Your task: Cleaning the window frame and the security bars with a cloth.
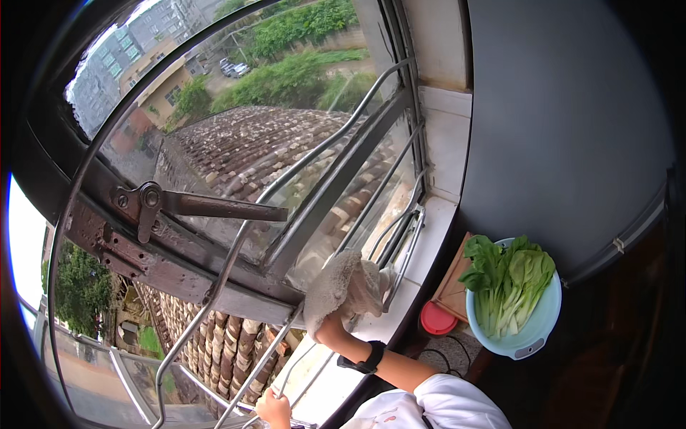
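My right hand (329,327), with a black watch on the wrist, is stretched out towards the lower window frame. A crumpled grey-white cloth (343,284) covers its fingers and presses by the metal bars at the sill. At the bottom edge my left hand (274,409) is closed around a thin metal bar (284,382) of the rack. Behind the bars stands a window with a dark metal frame (321,198), and its brown handle (225,206) points right.
Curved metal bars (236,252) run across the window. White tiles (440,225) line the sill. To the right are a grey panel (557,118), a light-blue basin (552,316) of leafy greens (509,284), a wooden board (453,276) and a red lid (438,317). Tiled roofs lie outside.
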